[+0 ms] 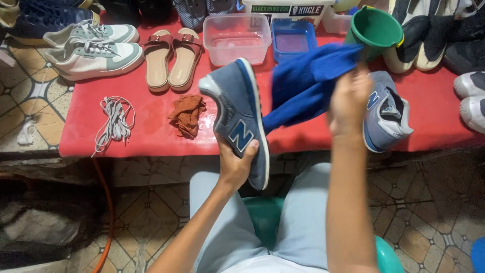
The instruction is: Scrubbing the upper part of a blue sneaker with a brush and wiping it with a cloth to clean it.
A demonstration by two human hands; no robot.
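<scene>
— What do the hands hold?
— The left hand (pixel 235 164) has its grip clamped on a blue sneaker (pixel 240 119), sole up, above the red desk's (pixel 151 136) near edge. The right hand (pixel 348 101) is closed on a blue cloth (pixel 303 86) beside that sneaker.
— Containers?
— Behind the sneaker, a clear tub (pixel 237 38) holds a little water; a green bucket (pixel 376 30) stands further right.
</scene>
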